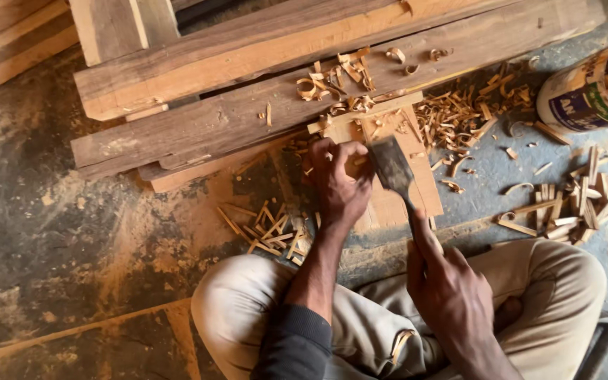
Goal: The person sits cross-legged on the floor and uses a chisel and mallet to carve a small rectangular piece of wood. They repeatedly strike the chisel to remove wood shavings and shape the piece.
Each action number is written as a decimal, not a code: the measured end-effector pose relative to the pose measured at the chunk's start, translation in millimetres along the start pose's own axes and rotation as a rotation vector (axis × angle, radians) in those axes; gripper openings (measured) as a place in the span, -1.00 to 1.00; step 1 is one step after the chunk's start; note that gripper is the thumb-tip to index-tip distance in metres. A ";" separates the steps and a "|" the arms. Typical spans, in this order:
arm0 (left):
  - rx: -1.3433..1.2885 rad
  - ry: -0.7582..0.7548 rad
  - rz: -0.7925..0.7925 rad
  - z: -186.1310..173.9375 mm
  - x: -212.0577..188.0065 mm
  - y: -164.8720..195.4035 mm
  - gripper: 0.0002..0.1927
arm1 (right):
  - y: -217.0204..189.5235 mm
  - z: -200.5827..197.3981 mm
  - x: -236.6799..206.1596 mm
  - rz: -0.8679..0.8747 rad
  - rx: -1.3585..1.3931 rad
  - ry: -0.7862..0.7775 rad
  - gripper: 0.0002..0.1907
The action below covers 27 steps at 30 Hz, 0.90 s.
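Note:
My left hand [339, 179] grips a small wooden piece against a flat wooden board [416, 183] that lies on the floor, butted against a long plank. My right hand [448, 288] holds the handle of a broad dark chisel, its blade [390, 165] resting on the board right beside my left fingers. Curled shavings [459, 112] are heaped around the board's far end. My knees in beige trousers [248, 309] frame the bottom of the view.
Long rough planks [248, 84] lie across the top. A white bucket [585, 88] with wood bits stands at the upper right. Cut wooden strips [571, 204] lie at right and small sticks [269, 232] at left. The floor is dusty concrete.

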State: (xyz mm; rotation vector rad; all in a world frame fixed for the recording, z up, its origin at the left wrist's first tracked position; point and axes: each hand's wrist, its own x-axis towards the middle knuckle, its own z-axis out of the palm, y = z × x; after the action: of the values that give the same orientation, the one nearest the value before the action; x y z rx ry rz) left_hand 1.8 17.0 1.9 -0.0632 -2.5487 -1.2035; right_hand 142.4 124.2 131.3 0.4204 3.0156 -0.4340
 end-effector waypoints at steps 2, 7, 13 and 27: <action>-0.082 -0.033 0.006 4.6 -1.4 -5.3 -0.64 | 6.8 -2.9 -13.7 0.030 -0.010 -0.018 -0.42; -0.102 -0.014 0.143 9.1 -2.3 -14.3 -0.71 | 8.4 5.2 -14.2 0.028 -0.064 -0.050 -0.41; -0.073 -0.018 0.147 5.3 -3.4 -12.6 -0.71 | 0.3 7.7 -4.8 0.067 -0.012 -0.084 -0.42; -0.012 0.077 0.185 -10.4 2.1 7.1 -0.69 | -16.3 23.5 28.7 0.048 0.014 -0.016 -0.47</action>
State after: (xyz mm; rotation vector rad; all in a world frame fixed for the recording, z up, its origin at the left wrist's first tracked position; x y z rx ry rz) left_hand 3.8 13.5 14.0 -0.2451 -2.4095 -1.1274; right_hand 110.9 109.9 110.2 0.4871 2.9821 -0.4533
